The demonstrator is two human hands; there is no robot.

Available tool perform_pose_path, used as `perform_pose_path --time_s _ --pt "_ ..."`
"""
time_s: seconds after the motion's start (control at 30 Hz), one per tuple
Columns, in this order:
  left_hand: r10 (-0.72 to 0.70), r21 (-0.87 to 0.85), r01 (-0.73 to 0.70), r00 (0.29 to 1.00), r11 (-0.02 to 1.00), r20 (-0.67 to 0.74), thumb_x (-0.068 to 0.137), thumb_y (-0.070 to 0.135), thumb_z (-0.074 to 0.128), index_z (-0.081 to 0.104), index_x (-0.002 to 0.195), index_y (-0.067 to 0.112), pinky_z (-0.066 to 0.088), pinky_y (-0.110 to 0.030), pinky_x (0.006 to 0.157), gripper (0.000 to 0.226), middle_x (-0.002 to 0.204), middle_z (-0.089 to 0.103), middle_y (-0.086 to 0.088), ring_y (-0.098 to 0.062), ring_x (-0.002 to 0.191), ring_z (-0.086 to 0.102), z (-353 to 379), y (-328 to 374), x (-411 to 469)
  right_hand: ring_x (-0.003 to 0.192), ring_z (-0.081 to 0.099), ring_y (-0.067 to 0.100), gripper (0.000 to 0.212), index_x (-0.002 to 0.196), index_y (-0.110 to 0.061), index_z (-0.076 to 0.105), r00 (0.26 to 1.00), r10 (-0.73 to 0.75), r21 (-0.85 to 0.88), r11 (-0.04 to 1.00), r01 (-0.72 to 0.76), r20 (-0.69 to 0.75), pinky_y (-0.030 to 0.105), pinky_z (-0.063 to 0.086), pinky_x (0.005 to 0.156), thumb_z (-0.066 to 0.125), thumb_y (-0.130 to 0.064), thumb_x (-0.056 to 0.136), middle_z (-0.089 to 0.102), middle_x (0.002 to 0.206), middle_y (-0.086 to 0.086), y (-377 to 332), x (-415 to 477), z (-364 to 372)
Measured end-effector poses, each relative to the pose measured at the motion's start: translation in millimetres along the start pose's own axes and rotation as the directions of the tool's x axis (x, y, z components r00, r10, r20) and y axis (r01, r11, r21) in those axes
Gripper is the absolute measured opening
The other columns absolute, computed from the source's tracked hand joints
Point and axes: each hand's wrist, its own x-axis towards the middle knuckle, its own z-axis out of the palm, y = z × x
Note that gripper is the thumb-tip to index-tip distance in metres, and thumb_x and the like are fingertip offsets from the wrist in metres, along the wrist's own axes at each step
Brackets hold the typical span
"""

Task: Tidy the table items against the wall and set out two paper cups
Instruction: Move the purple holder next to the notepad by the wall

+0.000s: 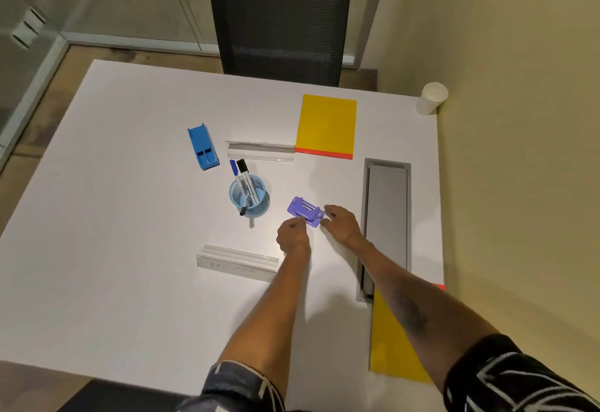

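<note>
A small purple plastic holder (304, 210) lies flat on the white table (130, 281), near its middle. My left hand (292, 234) sits at its near edge with the fingers curled against it. My right hand (341, 221) touches its right end with fingers stretched. A blue cup with markers (249, 199) stands just left of it. A blue eraser (203, 147), two clear plastic stands (259, 151) (237, 262) and a yellow pad (326, 125) lie spread over the table. A stack of white paper cups (431, 98) stands in the far right corner by the wall.
A grey cable tray (386, 216) is set into the table along the wall side. A second yellow pad (393, 346) lies near the right edge under my right forearm. A black mesh chair (279, 18) stands at the far side.
</note>
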Motion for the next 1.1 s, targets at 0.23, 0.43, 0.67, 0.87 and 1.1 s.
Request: perform_pose_path --time_s 0.23,0.43,0.67,0.87,1.1 --pt "-0.03 -0.062 0.029 0.999 0.998 -0.016 0.089 0.019 0.062 0.076 0.095 0.004 0.048 -0.031 0.07 0.022 0.096 0.074 -0.015 -0.034 0.094 0.068 9.2 6.1 9.6 0.131 0.053 0.034 0.048 0.136 0.003 0.053 0.999 -0.015 0.053 0.999 0.013 0.033 0.043 0.039 0.111 0.063 -0.01 0.091 0.056 0.141 0.018 -7.6 7.9 9.1" --pt "-0.042 -0.069 0.04 0.998 0.997 -0.035 0.091 0.019 0.064 0.074 0.097 0.0 0.052 -0.037 0.078 0.023 0.087 0.068 -0.014 -0.032 0.082 0.062 17.9 6.7 15.4 0.121 0.058 0.03 0.038 0.128 -0.001 0.06 0.999 -0.034 0.106 0.994 0.037 -0.035 0.034 0.044 0.103 0.063 -0.007 0.09 0.06 0.133 0.014 -5.8 8.7 14.5" --pt "0.012 -0.069 -0.016 0.998 0.997 -0.059 0.095 0.016 0.054 0.065 0.076 0.001 0.044 -0.032 0.061 0.027 0.075 0.063 -0.019 -0.035 0.073 0.047 21.2 6.9 12.4 0.116 0.058 0.032 0.035 0.121 0.002 0.061 0.998 -0.015 0.123 0.992 0.023 -0.064 0.041 0.045 0.101 0.066 -0.009 0.089 0.061 0.127 0.015 -1.2 8.8 11.4" --pt "0.124 -0.003 -0.124 0.991 0.992 0.048 0.09 0.011 0.054 0.072 0.088 -0.002 0.036 -0.025 0.059 0.023 0.076 0.06 -0.007 -0.023 0.07 0.047 24.6 6.9 -1.8 0.123 0.056 0.03 0.043 0.128 -0.001 0.058 0.991 0.028 0.188 0.982 -0.003 -0.127 0.038 0.043 0.103 0.068 -0.015 0.089 0.058 0.133 0.013 10.2 -6.5 3.3" --pt "0.186 0.01 -0.191 0.965 0.981 0.186 0.091 0.011 0.053 0.072 0.083 0.003 0.036 -0.024 0.055 0.022 0.076 0.061 -0.005 -0.02 0.065 0.048 47.2 6.7 -29.7 0.1 0.061 0.036 0.028 0.108 -0.002 0.061 0.981 0.103 0.235 0.97 -0.063 -0.162 0.041 0.048 0.086 0.07 -0.016 0.085 0.067 0.106 0.014 36.3 -20.7 -23.7"
